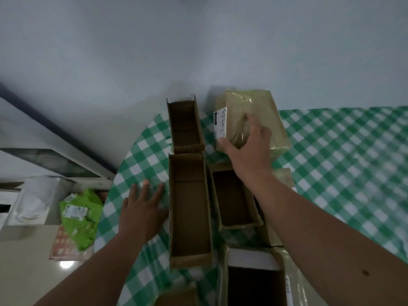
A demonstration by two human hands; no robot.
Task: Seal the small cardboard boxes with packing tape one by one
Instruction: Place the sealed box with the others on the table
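Right hand (247, 149) grips the already taped box (249, 120) near the counter's (342, 151) far edge, likely moving it clear. Left hand (143, 208), fingers spread flat, holds nothing, rests on the counter by its left edge, beside the long open box (189, 208), probably next for sealing.

From my remote seat I see a closed cardboard box (262, 111), wrapped in glossy tape and bearing a white label, lying tilted just right of the far open carton (185, 124), with a longer open carton (189, 215) nearer and a shorter one (236, 199) beside it.
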